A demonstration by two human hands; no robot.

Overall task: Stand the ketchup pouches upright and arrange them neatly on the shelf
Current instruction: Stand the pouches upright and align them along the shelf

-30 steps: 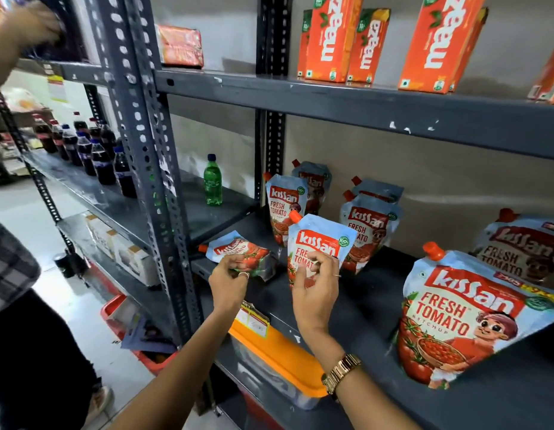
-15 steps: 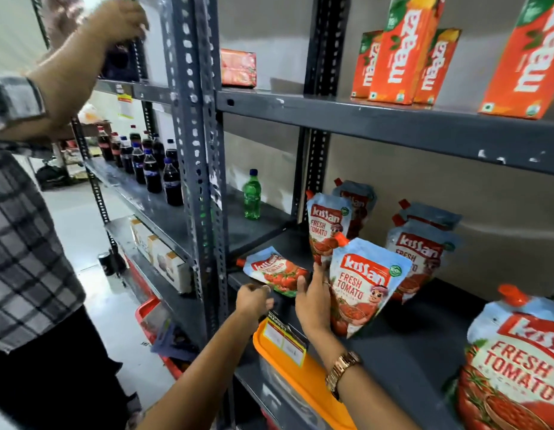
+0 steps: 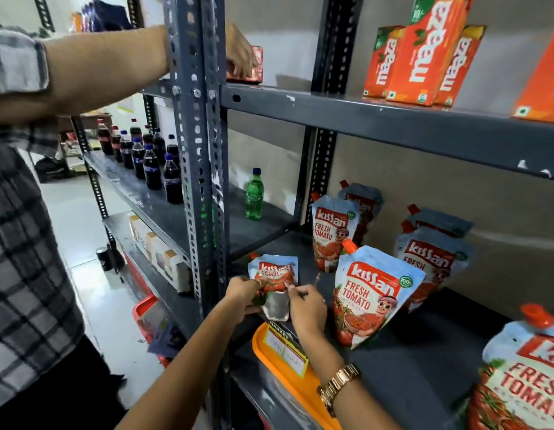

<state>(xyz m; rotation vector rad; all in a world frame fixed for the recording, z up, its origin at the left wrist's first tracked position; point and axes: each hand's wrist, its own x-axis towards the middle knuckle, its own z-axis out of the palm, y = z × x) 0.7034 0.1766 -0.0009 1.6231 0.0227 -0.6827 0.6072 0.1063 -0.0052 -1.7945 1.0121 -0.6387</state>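
So, head view, only one camera on this one:

Left hand: the left hand [image 3: 243, 294] is now pinching the lower left edge of the small pouch [image 3: 274, 282]; half a second ago it was just hovering near the shelf lip with nothing in it.

Right hand: the right hand [image 3: 306, 305] has let go of the front pouch [image 3: 373, 294] and come across to the small pouch, fingers closed on its lower right edge. Earlier it was propping that front pouch up from the left side.

Small pouch: was lying flat near the left front corner of the shelf [image 3: 402, 364], spout pointing left. Now it's lifted at the bottom end by both hands, silver base toward the camera, label facing up and forward.

Front pouch: stands on its own, leaning a bit, just right of the hands and not touching them.

Other pouches: one back-left pouch [image 3: 330, 232] upright with another behind it, a right pouch [image 3: 430, 262] upright with one more behind, and a near pouch [image 3: 523, 377] at the bottom right corner. Same spots as before.

Bystander: another person's arm [image 3: 108, 63] now reaches through the rack to a red box [image 3: 257, 65] on the upper shelf; before, that hand was further left.

Extras: juice cartons [image 3: 424, 54] above, green bottle [image 3: 254, 195] on the neighbouring shelf.
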